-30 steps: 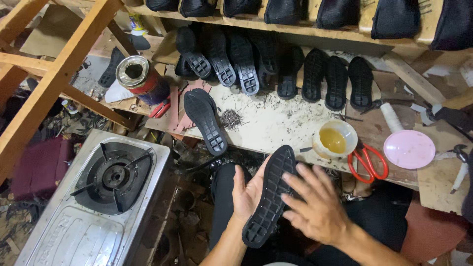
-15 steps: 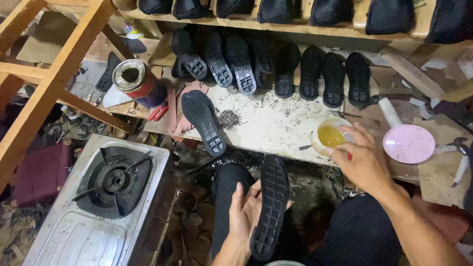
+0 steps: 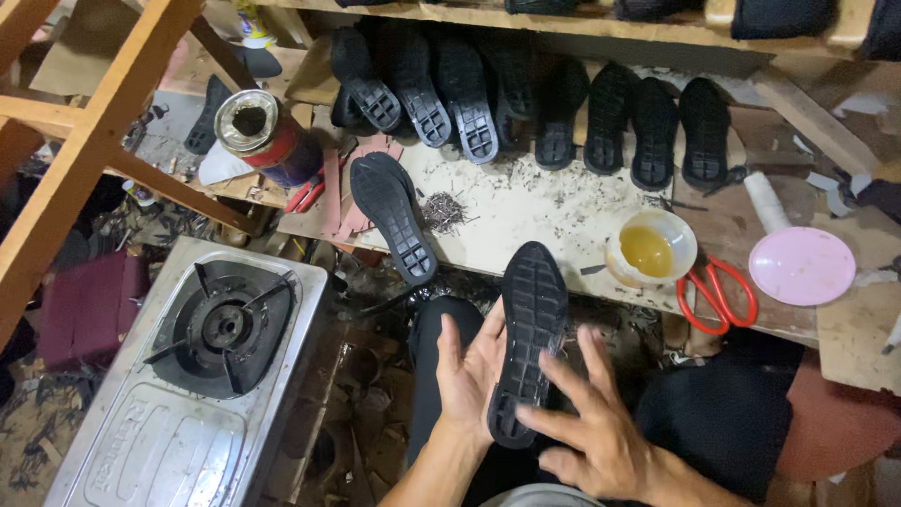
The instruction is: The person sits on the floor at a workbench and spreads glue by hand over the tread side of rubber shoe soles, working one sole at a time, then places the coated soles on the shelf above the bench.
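Left hand [image 3: 465, 380] cradles the black rubber sole [image 3: 527, 343] from beneath, palm open, while the right hand [image 3: 591, 432] lies spread-fingered across its heel end. It looks light and bendy, grippy tread up; best held mid-length. Glue bowl [image 3: 650, 249] sits just beyond the right hand.

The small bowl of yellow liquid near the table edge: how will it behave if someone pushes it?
The bowl looks light and shallow, so it would probably slide easily. Its yellow liquid seems fairly high, so it may slosh out. It sits near the bench edge, so a push towards the person could likely tip it off.
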